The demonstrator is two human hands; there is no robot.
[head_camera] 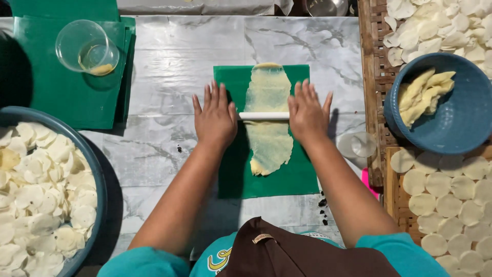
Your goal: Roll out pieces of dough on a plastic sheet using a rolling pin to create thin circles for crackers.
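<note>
A white rolling pin [264,116] is pressed under flat, spread left hand [215,119] and right hand [307,114]; the thin dough strip [267,119] could be torn by uneven pressure.

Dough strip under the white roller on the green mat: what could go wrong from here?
1. The dough strip already runs to the far edge of the green mat; more rolling may push it onto the marble-patterned table.
2. Its near end looks ragged and could tear.
3. Both palms, left hand and right hand, press flat on the white roller ends; uneven pressure might thin one side.
</note>
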